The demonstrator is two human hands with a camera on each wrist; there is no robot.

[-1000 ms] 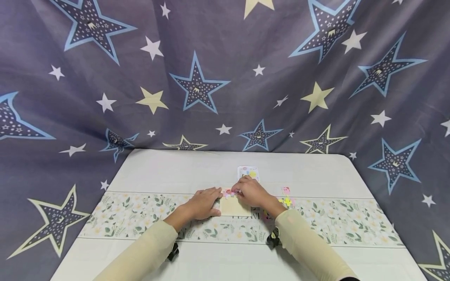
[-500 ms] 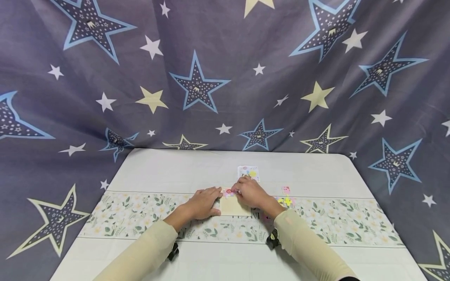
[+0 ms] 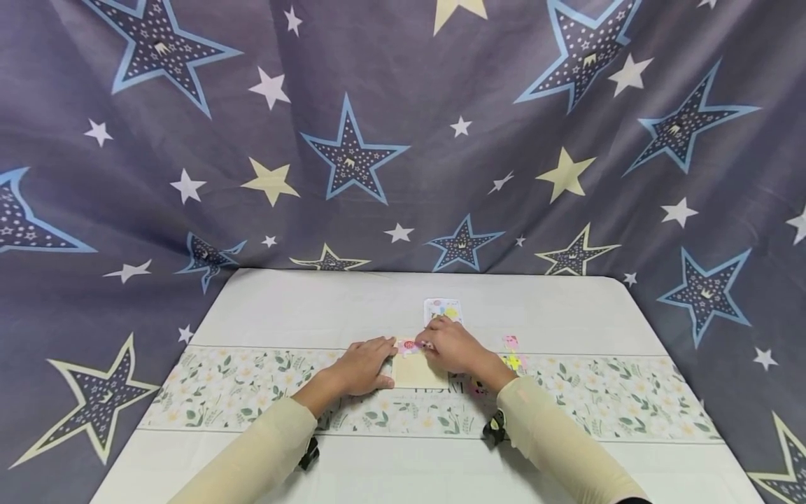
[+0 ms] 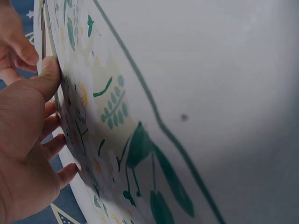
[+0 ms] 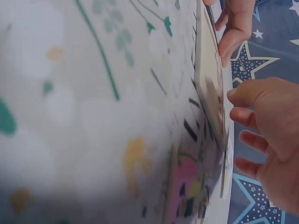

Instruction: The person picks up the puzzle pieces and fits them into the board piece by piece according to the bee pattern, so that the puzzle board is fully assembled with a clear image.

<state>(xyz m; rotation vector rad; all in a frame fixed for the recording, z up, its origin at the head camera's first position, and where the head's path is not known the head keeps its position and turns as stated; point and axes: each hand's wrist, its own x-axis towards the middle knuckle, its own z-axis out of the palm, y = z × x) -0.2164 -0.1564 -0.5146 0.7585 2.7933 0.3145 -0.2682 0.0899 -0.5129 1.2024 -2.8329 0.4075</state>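
The pale board [image 3: 420, 374] lies flat on the desk [image 3: 378, 465] between the hands, pink pieces [image 3: 409, 346] at its far edge. The left hand [image 3: 364, 365] rests at its left side, fingers spread, thumb near the near-left corner; light, steady pressure there should stop sliding. The right hand [image 3: 455, 346] bends its fingers over the far side; I cannot tell whether it pinches a piece. Small nudges, then flat pressing, would probably seat pieces best without lifting neighbours.

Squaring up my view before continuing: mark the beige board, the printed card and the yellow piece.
Beige board [image 3: 418, 371]: head view, bare front part.
Printed card [image 3: 443, 306]: head view, upper part.
Yellow piece [image 3: 513, 362]: head view, centre.
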